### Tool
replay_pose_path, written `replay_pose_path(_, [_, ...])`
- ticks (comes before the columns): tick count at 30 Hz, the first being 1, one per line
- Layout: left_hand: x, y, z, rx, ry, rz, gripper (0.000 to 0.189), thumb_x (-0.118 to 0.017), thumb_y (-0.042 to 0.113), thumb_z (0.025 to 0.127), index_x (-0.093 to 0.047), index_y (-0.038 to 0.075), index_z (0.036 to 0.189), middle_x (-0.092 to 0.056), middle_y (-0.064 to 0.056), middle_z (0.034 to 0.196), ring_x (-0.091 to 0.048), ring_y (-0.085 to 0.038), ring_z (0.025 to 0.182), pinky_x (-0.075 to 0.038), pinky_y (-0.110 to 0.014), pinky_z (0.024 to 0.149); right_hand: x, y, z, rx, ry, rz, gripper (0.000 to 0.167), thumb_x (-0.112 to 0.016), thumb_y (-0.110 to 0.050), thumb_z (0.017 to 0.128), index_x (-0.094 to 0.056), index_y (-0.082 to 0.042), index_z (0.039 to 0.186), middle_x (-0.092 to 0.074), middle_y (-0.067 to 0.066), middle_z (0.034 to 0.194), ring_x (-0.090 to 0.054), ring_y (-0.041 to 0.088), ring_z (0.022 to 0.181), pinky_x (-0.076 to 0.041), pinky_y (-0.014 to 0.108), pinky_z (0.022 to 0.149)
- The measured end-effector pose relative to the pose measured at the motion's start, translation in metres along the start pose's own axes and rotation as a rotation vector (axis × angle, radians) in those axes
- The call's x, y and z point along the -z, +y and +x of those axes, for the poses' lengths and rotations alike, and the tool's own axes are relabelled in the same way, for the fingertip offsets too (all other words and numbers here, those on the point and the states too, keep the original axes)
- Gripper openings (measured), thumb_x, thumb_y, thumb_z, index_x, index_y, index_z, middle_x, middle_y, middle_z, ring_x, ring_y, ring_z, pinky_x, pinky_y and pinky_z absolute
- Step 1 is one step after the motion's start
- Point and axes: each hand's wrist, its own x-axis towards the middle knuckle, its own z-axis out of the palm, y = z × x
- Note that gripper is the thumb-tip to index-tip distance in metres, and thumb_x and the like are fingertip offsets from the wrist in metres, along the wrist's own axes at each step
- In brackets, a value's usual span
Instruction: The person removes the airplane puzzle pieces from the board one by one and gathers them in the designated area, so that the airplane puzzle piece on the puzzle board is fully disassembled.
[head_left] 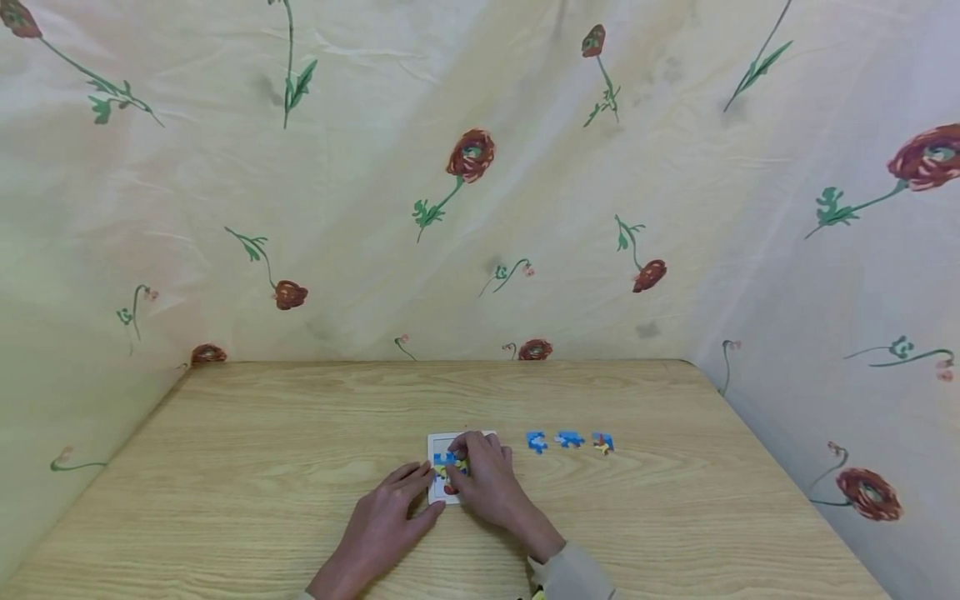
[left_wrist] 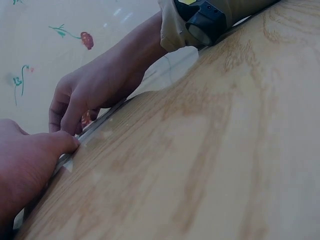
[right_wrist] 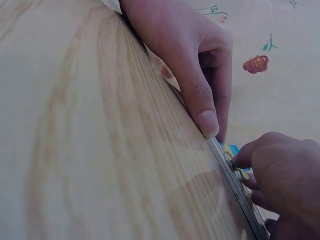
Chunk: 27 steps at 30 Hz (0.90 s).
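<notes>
Left hand: at the left edge and near-left corner of the tray. My fingers lie close together, thumb spread apart from them; I judge that I am steadying the tray.
Tray (head_left: 442, 437): white-rimmed, flat on the table (head_left: 247, 467), serving as reference for all positions.
Left hand location: my left hand (head_left: 382, 512) touches the tray from its near-left side.
Seated pieces (head_left: 440, 470): blue, yellow and red puzzle pieces inside the tray. Judged partly complete; pale floor shows at its far-left and near-left. Exact count hidden by my fingers.
Right hand: mine (head_left: 491, 487) reaches over the tray's right half, fingers bent down onto the pieces. Whether they pinch one, I cannot tell.
Loose piece 1 (head_left: 536, 442): blue and whitish, right of the tray, outstanding.
Loose piece 2 (head_left: 570, 439): blue and whitish, farther right of the tray, outstanding.
Loose piece 3 (head_left: 603, 442): blue, yellow and red, farthest right of the tray, outstanding.
</notes>
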Motion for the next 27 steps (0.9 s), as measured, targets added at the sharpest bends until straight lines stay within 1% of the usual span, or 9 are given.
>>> replay_pose_path(4, [-0.0003, -0.0003, -0.0004, -0.002, 0.007, -0.002, 0.041, -0.076, 0.032, 0.094, -0.075, 0.004, 0.125, -0.069, -0.01, 0.133, -0.062, -0.027, 0.126, -0.056, -0.048, 0.093, 0.0013, -0.0013, 0.0007, -0.008, -0.008, 0.033, 0.02, -0.073, -0.009, 0.095, -0.066, -0.007, 0.114, -0.06, -0.003, 0.096, -0.046, 0.019, 0.095, -0.031, 0.044, 0.086])
replay_pose_path(8, [-0.0005, -0.0005, -0.0003, -0.004, 0.012, 0.0, 0.041, -0.077, 0.032, 0.094, -0.075, 0.004, 0.124, -0.069, -0.01, 0.133, -0.062, -0.027, 0.126, -0.056, -0.048, 0.094, 0.0022, -0.0028, 0.0009, -0.01, -0.023, 0.013, 0.019, -0.073, -0.009, 0.096, -0.067, -0.005, 0.113, -0.06, -0.001, 0.098, -0.047, 0.02, 0.097, -0.034, 0.046, 0.088])
replay_pose_path(12, [-0.0003, -0.0004, 0.0003, 0.0, 0.0, 0.003, 0.042, -0.076, 0.032, 0.094, -0.074, 0.004, 0.125, -0.068, -0.009, 0.134, -0.062, -0.027, 0.126, -0.056, -0.048, 0.094, 0.0036, -0.0034, 0.0008, 0.007, -0.048, -0.039, 0.016, -0.072, -0.011, 0.098, -0.065, -0.008, 0.112, -0.057, -0.001, 0.098, -0.046, 0.02, 0.096, -0.037, 0.042, 0.085])
replay_pose_path(16, [0.0002, -0.0007, 0.001, 0.007, -0.014, 0.001, 0.043, -0.075, 0.034, 0.096, -0.074, 0.004, 0.126, -0.068, -0.009, 0.134, -0.062, -0.027, 0.126, -0.056, -0.048, 0.093, 0.0061, -0.0036, 0.0007, 0.039, -0.07, -0.071, 0.016, -0.07, -0.012, 0.099, -0.062, -0.01, 0.113, -0.053, -0.004, 0.094, -0.045, 0.018, 0.093, -0.034, 0.038, 0.08])
replay_pose_path(19, [0.0007, -0.0005, 0.0011, 0.01, -0.015, -0.005, 0.043, -0.075, 0.034, 0.096, -0.074, 0.004, 0.126, -0.068, -0.009, 0.134, -0.062, -0.027, 0.126, -0.056, -0.048, 0.093, 0.0076, -0.0029, 0.0007, 0.055, -0.086, -0.065, 0.016, -0.068, -0.011, 0.1, -0.061, -0.01, 0.114, -0.052, -0.005, 0.093, -0.044, 0.018, 0.092, -0.033, 0.037, 0.079])
replay_pose_path(22, [0.001, -0.0005, 0.0012, 0.009, -0.015, -0.007, 0.043, -0.074, 0.035, 0.096, -0.074, 0.004, 0.126, -0.068, -0.009, 0.134, -0.062, -0.027, 0.126, -0.056, -0.048, 0.093, 0.008, -0.0017, 0.0006, 0.064, -0.098, -0.05, 0.016, -0.066, -0.009, 0.101, -0.062, -0.008, 0.117, -0.052, -0.004, 0.095, -0.044, 0.017, 0.092, -0.035, 0.036, 0.08])
replay_pose_path(27, [0.0014, -0.0007, 0.0013, 0.003, -0.016, 0.001, 0.043, -0.074, 0.034, 0.096, -0.074, 0.004, 0.126, -0.069, -0.009, 0.134, -0.062, -0.027, 0.125, -0.057, -0.048, 0.092, 0.0077, -0.0002, 0.0006, 0.099, -0.087, -0.037, 0.018, -0.066, -0.007, 0.101, -0.064, -0.005, 0.119, -0.053, -0.003, 0.097, -0.044, 0.016, 0.093, -0.038, 0.036, 0.081])
